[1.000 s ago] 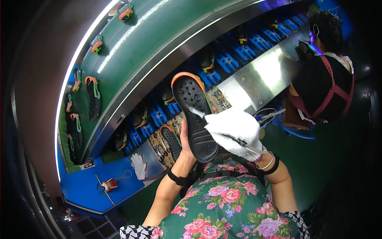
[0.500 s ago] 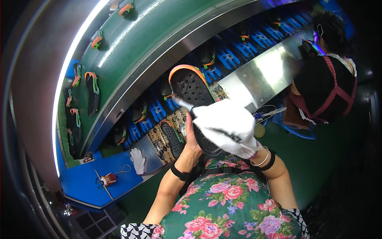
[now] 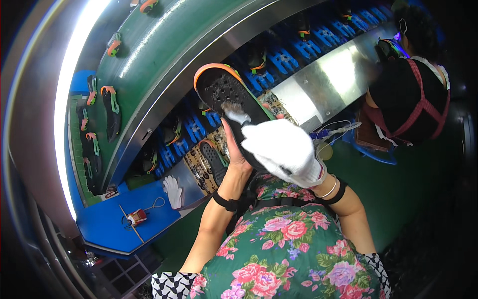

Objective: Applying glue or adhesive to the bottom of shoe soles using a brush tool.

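A black clog (image 3: pixel 217 85) with an orange and green edge is held up in front of me, its perforated upper toward the far left. My bare left hand (image 3: pixel 236 147) grips it, the thumb along its near left side and fingertips showing at its right edge. In a white knit glove, my right hand (image 3: pixel 280 149) closes around a brush (image 3: pixel 235 111). The pale bristles lie against the clog's dark surface, just below the holes; the glove hides most of the handle. Another black clog (image 3: pixel 213 160) rests on the patterned ledge left of my left forearm.
Behind the ledge run blue racks (image 3: pixel 284 61) holding several shoes. Beyond them, a green conveyor belt (image 3: pixel 149 65) carries shoe parts. At left, a blue tabletop (image 3: pixel 107 226) bears a small red container (image 3: pixel 137 217) and a white glove (image 3: pixel 172 192). A co-worker (image 3: pixel 411 99) sits at right.
The brush and my gloved right hand have moved up and left over the clog, bringing the bristles onto its dark surface. The clog has shifted slightly up and left with my left hand.
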Motion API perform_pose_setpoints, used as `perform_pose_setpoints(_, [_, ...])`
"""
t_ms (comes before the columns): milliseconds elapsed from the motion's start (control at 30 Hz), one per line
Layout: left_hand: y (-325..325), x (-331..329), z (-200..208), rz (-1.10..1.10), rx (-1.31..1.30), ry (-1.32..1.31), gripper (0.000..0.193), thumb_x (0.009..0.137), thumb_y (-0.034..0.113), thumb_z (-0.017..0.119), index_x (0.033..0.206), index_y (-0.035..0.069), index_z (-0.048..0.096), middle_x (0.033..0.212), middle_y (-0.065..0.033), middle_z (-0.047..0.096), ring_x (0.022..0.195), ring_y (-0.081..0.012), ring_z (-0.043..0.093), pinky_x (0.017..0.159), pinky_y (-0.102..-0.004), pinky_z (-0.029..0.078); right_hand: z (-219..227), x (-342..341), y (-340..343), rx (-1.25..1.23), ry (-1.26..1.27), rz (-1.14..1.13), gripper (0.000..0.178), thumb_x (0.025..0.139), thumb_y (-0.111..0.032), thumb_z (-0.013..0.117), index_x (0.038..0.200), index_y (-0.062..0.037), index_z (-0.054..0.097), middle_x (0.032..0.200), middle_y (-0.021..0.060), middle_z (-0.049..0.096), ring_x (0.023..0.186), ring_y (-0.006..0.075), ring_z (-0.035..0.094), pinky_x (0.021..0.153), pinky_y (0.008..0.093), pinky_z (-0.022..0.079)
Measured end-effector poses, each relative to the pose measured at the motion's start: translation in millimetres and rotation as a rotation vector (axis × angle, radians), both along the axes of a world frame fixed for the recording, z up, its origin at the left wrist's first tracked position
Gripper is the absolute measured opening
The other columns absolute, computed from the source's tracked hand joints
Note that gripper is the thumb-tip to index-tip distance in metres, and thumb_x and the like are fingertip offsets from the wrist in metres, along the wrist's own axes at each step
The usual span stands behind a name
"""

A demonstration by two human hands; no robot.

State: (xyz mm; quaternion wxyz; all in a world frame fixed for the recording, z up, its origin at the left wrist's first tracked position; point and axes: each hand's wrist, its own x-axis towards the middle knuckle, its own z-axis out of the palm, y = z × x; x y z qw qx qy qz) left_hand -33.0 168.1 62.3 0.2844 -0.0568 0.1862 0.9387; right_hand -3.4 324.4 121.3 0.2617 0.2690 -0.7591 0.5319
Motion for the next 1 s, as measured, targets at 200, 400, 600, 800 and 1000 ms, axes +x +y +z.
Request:
perform_pose_setpoints(200, [4,-9,-2,0.073,0.122,0.010,0.087,0.086,0.074,0.059,0.145,0.011,0.048,0.139,-0.0123,0.057,0.127,-0.0426,0.053,0.103,-0.0604,0.048,-9,-4,7,-0.231,-0.059,-0.032,0.021,0.077,0.001,0.078,0.098,-0.0021,0.077,0.101,0.0131,0.077,0.089,0.0243,0.073,0.080,0.0360,0.057])
perform_pose_setpoints(400, [0,-20,0,-0.008,0.320,0.069,0.095,0.082,0.081,0.055,0.149,0.016,0.041,0.135,-0.0273,0.057,0.110,-0.0495,0.061,0.094,-0.0611,0.052,1,4,-1,-0.151,-0.081,0.168,0.022,0.077,-0.002,0.080,0.098,-0.0055,0.077,0.101,0.0122,0.075,0.093,0.0283,0.072,0.081,0.0371,0.057])
perform_pose_setpoints(600, [1,-30,3,0.033,0.308,0.047,0.093,0.080,0.085,0.054,0.146,0.019,0.047,0.133,-0.0266,0.059,0.106,-0.0504,0.060,0.093,-0.0597,0.052,-14,-1,18,-0.102,-0.084,0.103,0.022,0.084,-0.004,0.074,0.106,-0.0072,0.077,0.105,0.0097,0.075,0.098,0.0280,0.071,0.083,0.0373,0.057])
perform_pose_setpoints(800, [-5,-30,-5,0.054,0.306,0.142,0.094,0.084,0.084,0.049,0.146,0.013,0.047,0.133,-0.0264,0.059,0.115,-0.0407,0.061,0.096,-0.0586,0.052,-13,8,13,-0.174,-0.128,0.224,0.025,0.078,-0.003,0.080,0.103,-0.0075,0.077,0.099,0.0092,0.075,0.089,0.0260,0.072,0.078,0.0357,0.058])
perform_pose_setpoints(1000, [-9,-35,-10,0.101,0.255,0.132,0.096,0.086,0.083,0.048,0.149,0.011,0.042,0.138,-0.0221,0.056,0.122,-0.0377,0.058,0.096,-0.0597,0.051,-24,14,10,-0.075,-0.080,0.212,0.024,0.079,-0.006,0.080,0.102,-0.0105,0.077,0.100,0.0069,0.076,0.087,0.0249,0.072,0.077,0.0355,0.058])
